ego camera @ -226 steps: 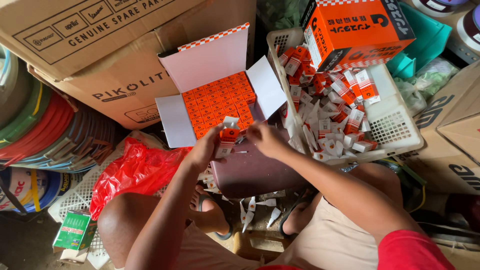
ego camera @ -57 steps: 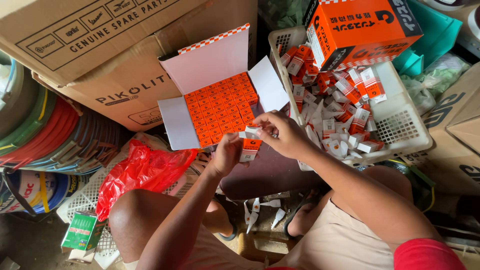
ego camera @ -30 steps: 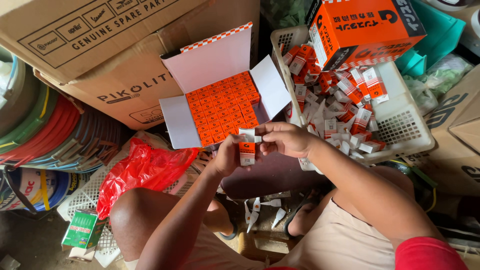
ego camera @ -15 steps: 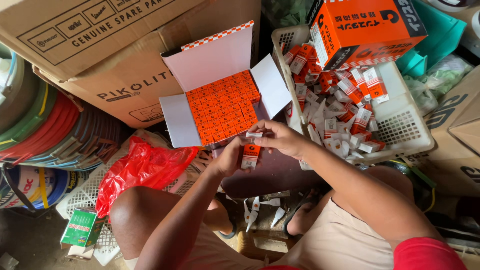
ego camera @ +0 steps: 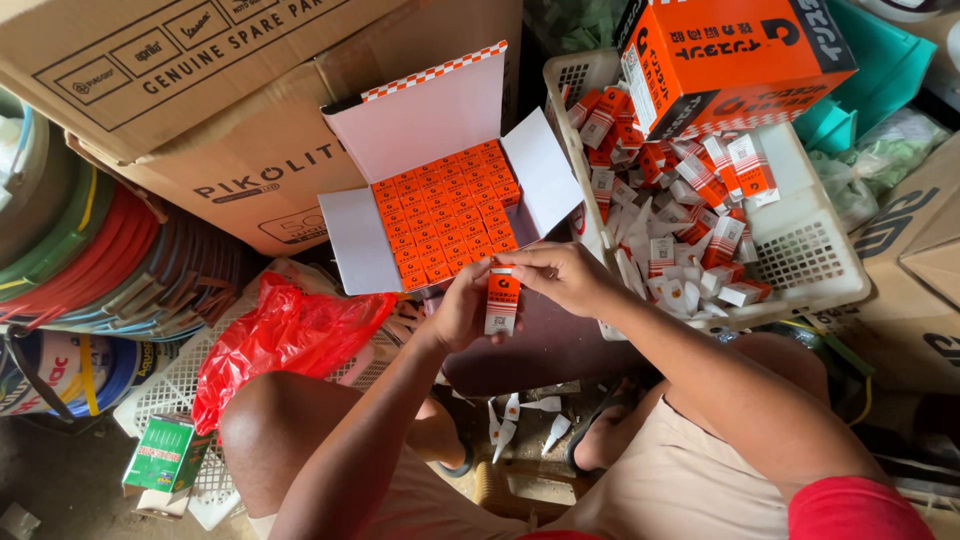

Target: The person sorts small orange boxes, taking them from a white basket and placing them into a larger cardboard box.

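Both hands hold one small orange-and-white carton (ego camera: 502, 303) upright between them, just below an open box. My left hand (ego camera: 462, 308) grips its lower side. My right hand (ego camera: 560, 275) pinches its top end, fingers on the flap. The open white box (ego camera: 455, 130) holds tight rows of the same orange cartons (ego camera: 447, 213), flaps spread to the sides. To the right a white plastic basket (ego camera: 800, 260) holds several loose orange-and-white cartons (ego camera: 690, 215).
A large orange box (ego camera: 735, 55) rests on the basket's far edge. Brown shipping cartons (ego camera: 200, 90) stand behind. A red plastic bag (ego camera: 285, 335) lies left of my knee, coloured hose coils (ego camera: 90, 250) further left, a small green box (ego camera: 160, 455) on the floor.
The small carton has been turned upright and held near the open box's front edge. My right hand has moved onto its top end; both hands stay on it.
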